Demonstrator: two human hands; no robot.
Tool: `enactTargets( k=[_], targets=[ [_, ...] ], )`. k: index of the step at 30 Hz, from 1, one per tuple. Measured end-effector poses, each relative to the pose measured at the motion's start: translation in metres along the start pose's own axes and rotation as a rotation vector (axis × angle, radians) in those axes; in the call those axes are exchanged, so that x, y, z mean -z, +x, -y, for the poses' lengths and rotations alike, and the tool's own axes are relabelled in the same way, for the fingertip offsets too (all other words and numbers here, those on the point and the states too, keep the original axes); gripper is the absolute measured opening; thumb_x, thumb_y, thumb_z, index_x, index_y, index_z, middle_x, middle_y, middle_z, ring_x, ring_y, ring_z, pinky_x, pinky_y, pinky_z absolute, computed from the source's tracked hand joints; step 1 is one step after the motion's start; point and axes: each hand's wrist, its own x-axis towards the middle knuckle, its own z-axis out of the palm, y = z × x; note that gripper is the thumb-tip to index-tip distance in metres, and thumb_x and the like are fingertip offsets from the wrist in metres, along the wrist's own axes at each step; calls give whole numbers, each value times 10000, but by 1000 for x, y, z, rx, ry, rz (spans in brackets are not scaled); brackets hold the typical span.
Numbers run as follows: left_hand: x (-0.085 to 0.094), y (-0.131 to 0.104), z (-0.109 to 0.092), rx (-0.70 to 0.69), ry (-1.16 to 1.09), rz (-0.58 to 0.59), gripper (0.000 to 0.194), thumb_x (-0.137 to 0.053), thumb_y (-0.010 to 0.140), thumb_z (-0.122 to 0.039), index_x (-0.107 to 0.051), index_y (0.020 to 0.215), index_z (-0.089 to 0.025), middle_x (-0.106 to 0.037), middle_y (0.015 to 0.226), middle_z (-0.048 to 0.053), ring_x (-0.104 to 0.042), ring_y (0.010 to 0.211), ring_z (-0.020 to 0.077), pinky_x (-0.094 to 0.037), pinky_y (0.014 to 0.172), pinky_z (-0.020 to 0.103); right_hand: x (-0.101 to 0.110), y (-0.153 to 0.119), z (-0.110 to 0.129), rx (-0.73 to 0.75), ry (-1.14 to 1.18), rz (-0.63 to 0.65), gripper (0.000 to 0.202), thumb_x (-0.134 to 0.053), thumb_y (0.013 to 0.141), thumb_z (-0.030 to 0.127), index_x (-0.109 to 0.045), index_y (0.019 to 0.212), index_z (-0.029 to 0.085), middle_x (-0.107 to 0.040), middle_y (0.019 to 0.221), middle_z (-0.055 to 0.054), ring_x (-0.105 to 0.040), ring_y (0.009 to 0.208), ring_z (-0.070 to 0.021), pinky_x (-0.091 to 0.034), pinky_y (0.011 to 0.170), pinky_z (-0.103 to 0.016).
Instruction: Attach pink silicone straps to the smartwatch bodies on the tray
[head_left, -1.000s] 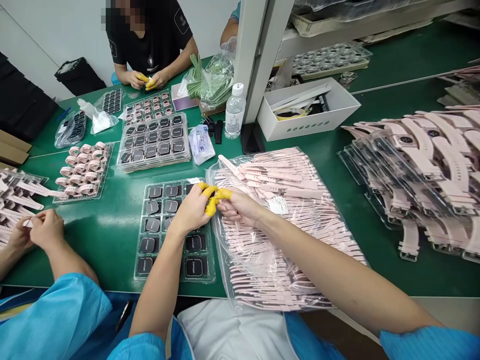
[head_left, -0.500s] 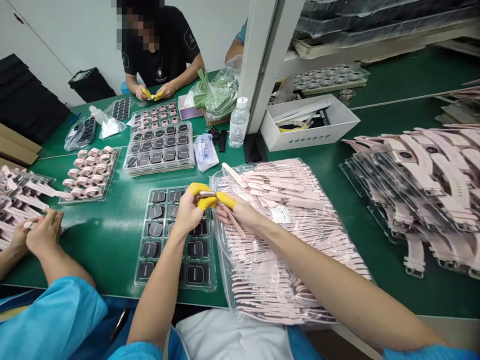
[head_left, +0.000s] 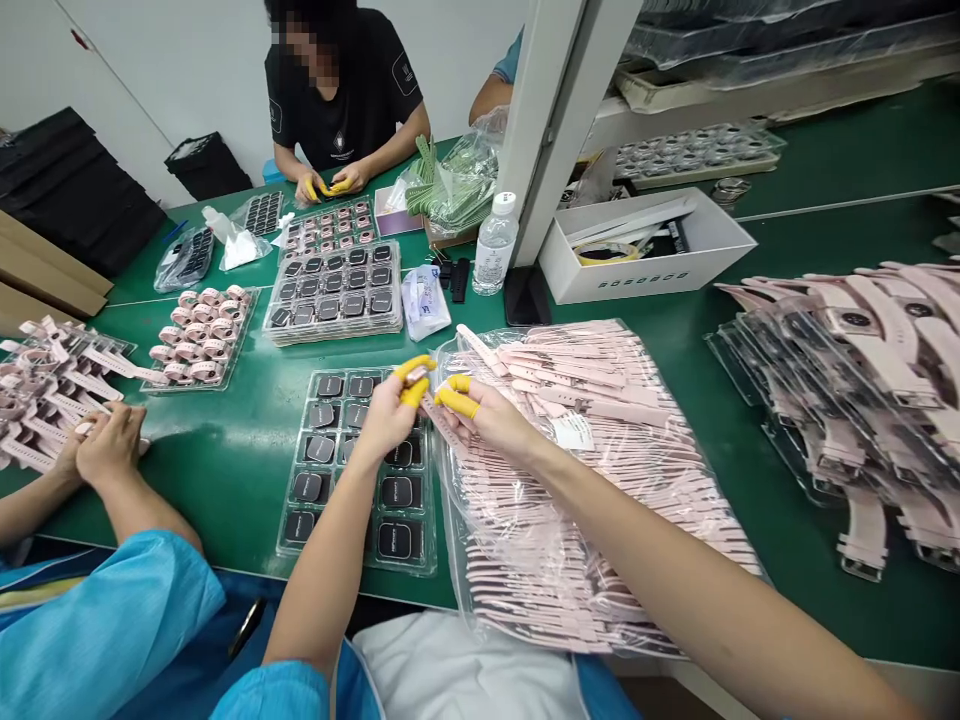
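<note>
My left hand (head_left: pixel 392 408), with yellow finger covers, pinches a small watch case (head_left: pixel 417 375) above the tray of black square watch faces (head_left: pixel 320 449). Just to its right, my right hand (head_left: pixel 480 408), also with yellow finger covers, is closed on a pink strap (head_left: pixel 444 424) that hangs down toward the left. The strap's top end is close to the watch case; whether they touch I cannot tell. Under my right hand lies a clear bag of many pink straps (head_left: pixel 600 500), with some loose straps on top.
Stacked trays of watches (head_left: pixel 330 295), a water bottle (head_left: pixel 495 245) and a white box (head_left: pixel 645 270) stand behind. Trays with pink-strapped watches (head_left: pixel 847 380) are piled at the right. A co-worker's hands (head_left: pixel 112 440) are at the left; another person (head_left: pixel 345 100) sits across.
My two hands have moved slightly apart, and the watch case in my left hand is tilted differently. The camera view has shifted, so the surroundings appear further right.
</note>
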Motion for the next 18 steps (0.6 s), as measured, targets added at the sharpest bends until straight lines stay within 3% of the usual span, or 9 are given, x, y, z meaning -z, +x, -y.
enactTargets(
  k=[2,4,7,13,18],
  targets=[
    [-8,-4,1,-162,172,143,406,-588,915,-180,-675,1309,-225,-716,1319,105,-699,1152,246,-592,984,410,-2,-1,1,5,38,48,340,-721,859,479,-503,819,221,-558,652,55,-463,473,-88,-373,453,-241],
    [-10,-6,2,-300,279,204,501,-522,905,-104,-652,1368,-244,-688,1357,100,-643,1253,244,-518,1104,443,-3,-1,2,-5,75,100,316,-723,841,432,-496,786,218,-549,619,56,-448,450,-84,-355,438,-239],
    [-5,-4,2,-381,340,219,535,-459,935,-81,-619,1414,-257,-664,1359,107,-637,1234,226,-515,1092,428,-4,0,3,-18,175,131,270,-706,831,374,-498,762,216,-513,554,68,-402,413,-78,-318,416,-232],
    [-6,-4,3,-405,379,149,474,-437,967,-106,-608,1389,-236,-664,1260,108,-634,1179,226,-521,1055,421,-7,2,2,-38,364,93,250,-747,799,311,-517,789,211,-481,525,85,-341,403,-66,-282,395,-202],
    [-3,-5,-5,-398,387,225,427,-419,1042,-227,-562,1444,-226,-615,1265,110,-611,1188,225,-511,1073,418,-6,1,4,-96,450,66,247,-745,780,313,-524,831,213,-469,515,87,-310,400,-63,-254,388,-185]
  ],
)
